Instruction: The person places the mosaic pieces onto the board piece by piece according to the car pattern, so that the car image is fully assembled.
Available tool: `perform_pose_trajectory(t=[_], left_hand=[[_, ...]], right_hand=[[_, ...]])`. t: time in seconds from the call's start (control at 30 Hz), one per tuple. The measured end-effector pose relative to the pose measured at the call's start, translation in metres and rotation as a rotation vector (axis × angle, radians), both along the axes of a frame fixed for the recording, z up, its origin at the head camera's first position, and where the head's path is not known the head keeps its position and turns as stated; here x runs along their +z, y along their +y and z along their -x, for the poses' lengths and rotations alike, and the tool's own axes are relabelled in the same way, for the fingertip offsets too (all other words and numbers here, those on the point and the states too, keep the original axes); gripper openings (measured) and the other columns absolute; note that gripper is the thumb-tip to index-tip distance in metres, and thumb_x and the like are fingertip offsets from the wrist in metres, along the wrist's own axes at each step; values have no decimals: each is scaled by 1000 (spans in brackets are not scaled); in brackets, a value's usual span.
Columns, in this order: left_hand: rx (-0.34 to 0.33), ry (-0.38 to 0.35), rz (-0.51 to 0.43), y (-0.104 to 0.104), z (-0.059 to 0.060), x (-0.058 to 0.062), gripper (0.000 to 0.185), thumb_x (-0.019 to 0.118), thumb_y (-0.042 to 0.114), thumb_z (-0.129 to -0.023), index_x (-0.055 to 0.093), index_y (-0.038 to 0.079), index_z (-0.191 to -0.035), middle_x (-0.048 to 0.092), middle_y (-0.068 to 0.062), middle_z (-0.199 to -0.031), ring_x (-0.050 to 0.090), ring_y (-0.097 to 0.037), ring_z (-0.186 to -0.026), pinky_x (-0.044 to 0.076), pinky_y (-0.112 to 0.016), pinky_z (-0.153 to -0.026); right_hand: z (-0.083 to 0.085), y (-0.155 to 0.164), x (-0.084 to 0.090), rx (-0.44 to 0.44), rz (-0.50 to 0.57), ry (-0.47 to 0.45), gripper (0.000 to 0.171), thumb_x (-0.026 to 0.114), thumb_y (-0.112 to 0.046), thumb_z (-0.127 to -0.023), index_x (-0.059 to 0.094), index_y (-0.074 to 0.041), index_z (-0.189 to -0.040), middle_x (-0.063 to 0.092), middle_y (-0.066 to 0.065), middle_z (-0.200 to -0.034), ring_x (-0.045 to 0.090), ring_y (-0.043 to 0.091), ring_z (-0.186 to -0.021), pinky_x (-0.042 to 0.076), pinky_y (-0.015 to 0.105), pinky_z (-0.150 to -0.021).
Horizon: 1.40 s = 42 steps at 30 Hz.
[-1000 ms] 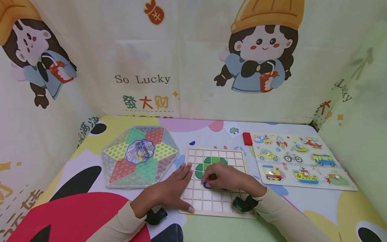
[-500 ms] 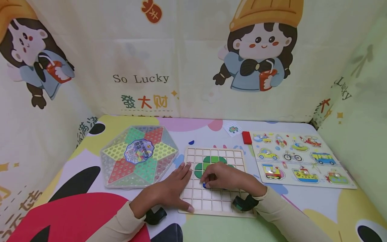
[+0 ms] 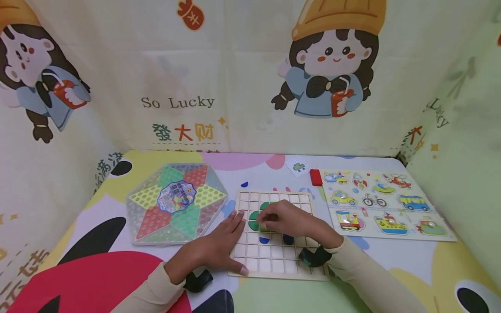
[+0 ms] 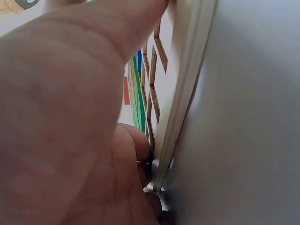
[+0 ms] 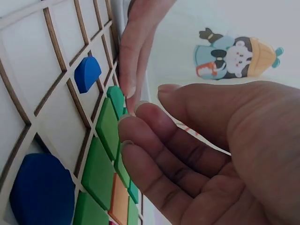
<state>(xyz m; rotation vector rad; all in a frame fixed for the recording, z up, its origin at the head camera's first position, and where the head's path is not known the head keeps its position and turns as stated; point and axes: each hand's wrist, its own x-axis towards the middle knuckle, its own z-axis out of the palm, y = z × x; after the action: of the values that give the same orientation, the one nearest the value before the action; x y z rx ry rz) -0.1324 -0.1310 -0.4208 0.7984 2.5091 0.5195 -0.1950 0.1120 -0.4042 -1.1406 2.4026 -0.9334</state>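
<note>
A wooden grid board (image 3: 270,266) lies on the table under both hands. My left hand (image 3: 221,245) rests along its left edge with fingers spread; the thumb is near the front corner. My right hand (image 3: 287,221) hovers over the board, holding nothing, with bent fingers and the thumb apart from them in the right wrist view. Two blue pieces sit in cells: a small rounded one (image 5: 87,75) and a nearer, larger-looking one (image 5: 42,190). Green pieces (image 5: 98,171) and an orange piece (image 5: 119,199) form a cluster, partly hidden by the right hand in the head view.
Left of the board lies a hexagonal Chinese checkers set (image 3: 176,202). A vehicle peg puzzle (image 3: 385,204) is at the right, with a red block (image 3: 315,177) by its corner. Behind the board are a small pattern card (image 3: 298,166) and a loose blue piece (image 3: 244,184).
My right hand has let go of the small blue piece and risen slightly away from it, so both blue pieces now show. The left hand stays on the board's edge.
</note>
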Motion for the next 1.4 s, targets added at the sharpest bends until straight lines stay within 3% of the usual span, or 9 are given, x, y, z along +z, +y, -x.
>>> perform_pose_trajectory(t=[0.23, 0.47, 0.7, 1.03, 1.23, 1.4], left_hand=[[-3, -1, -2, 1, 1, -1, 116, 69, 66, -77, 11, 5, -156, -7, -7, -163, -13, -28, -146, 10, -51, -115], [-4, 0, 8, 2, 2, 0, 116, 70, 66, -76, 13, 4, -156, -6, -8, -163, -12, -28, -146, 9, -50, -115], [-1, 6, 5, 0, 2, 2, 116, 70, 66, -76, 13, 3, -155, -5, -10, -163, -11, -29, -146, 11, -50, -115], [-6, -3, -19, -1, 1, 0, 114, 71, 63, -77, 14, 1, -155, -5, -11, -162, -10, -30, -146, 10, -51, -115], [-4, -10, -14, -1, 1, 1, 114, 70, 64, -78, 13, 3, -155, -5, -10, -163, -11, -29, -146, 9, -51, -115], [-3, -3, -12, -1, 0, 2, 115, 70, 64, -77, 13, 3, -155, -5, -10, -163, -11, -29, -146, 10, -51, -115]], right_hand=[[11, -8, 2, -67, 37, 3, 16, 67, -9, -93, 73, -9, -107, 70, -4, -100, 59, 8, -84, 51, 26, -76], [29, -18, 2, -176, 63, 76, 17, 68, -10, -92, 74, -8, -108, 70, -1, -100, 57, 13, -81, 51, 26, -73], [50, -31, 1, -221, 92, 134, 16, 67, -9, -92, 74, -5, -107, 70, -1, -97, 58, 13, -81, 52, 25, -75], [74, -45, -5, -269, 109, 145, 18, 65, -8, -94, 73, -2, -109, 69, 2, -95, 61, 14, -84, 51, 29, -76], [84, -53, -8, -355, 66, 121, 19, 65, -7, -93, 73, -4, -110, 69, 3, -98, 61, 15, -88, 51, 29, -81], [91, -58, -12, -377, 45, 113, 19, 65, -6, -92, 74, -4, -108, 69, 4, -100, 60, 16, -89, 51, 29, -81]])
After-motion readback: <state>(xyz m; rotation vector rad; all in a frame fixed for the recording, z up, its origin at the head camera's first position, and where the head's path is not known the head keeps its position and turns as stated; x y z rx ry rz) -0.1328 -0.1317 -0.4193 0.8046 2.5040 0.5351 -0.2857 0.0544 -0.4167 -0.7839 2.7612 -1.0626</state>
